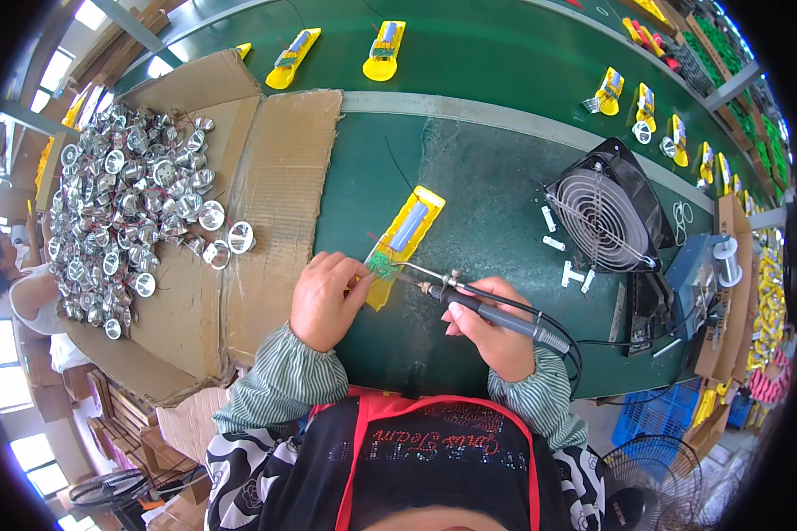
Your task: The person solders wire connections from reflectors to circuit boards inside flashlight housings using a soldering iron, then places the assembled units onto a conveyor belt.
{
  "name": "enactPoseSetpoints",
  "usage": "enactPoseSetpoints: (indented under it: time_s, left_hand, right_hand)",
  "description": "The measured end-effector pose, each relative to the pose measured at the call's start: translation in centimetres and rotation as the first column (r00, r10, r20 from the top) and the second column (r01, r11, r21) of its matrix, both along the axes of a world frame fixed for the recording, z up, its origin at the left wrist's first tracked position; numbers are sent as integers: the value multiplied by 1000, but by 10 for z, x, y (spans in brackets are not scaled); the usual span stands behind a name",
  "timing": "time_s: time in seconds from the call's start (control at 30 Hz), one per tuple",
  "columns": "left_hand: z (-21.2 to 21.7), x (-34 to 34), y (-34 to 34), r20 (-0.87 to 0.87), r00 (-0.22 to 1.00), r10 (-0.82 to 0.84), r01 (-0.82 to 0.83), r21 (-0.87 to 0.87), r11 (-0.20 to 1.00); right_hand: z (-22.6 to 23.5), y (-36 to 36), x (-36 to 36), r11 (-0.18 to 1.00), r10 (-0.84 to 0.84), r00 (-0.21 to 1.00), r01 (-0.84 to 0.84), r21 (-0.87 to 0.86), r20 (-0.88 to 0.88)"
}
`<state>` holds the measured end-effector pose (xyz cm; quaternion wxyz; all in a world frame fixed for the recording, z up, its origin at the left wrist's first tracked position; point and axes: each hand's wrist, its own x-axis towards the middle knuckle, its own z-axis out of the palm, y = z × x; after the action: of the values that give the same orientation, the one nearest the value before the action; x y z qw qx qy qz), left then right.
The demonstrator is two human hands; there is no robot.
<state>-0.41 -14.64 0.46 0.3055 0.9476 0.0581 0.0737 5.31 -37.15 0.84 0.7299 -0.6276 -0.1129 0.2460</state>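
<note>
My right hand (494, 329) grips a grey-handled soldering iron (496, 312) whose metal tip reaches left to a small green circuit board (382, 264). That board lies in the near end of a yellow plastic housing (405, 243) on the green table, with a blue-grey cell in the housing's middle. My left hand (325, 298) rests on the near end of the housing, fingers pinching at the board and thin red wires beside it.
A flattened cardboard box (279, 186) at the left carries a heap of several shiny metal reflector cups (124, 203). A black extractor fan (607, 212) stands right. More yellow housings (383, 50) lie on the far belt. A solder spool (727, 259) sits far right.
</note>
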Motion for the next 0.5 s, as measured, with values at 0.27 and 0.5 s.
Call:
enactPoseSetpoints:
  time_s: [0.27, 0.5]
  left_hand:
    - [-5, 0, 2, 21, 999, -34, 33, 40, 999]
    - [-6, 1, 2, 12, 999, -32, 31, 45, 999]
  right_hand:
    - [-5, 2, 3, 998, 62, 998, -61, -27, 15]
    - [-8, 1, 5, 992, 104, 990, -96, -82, 100]
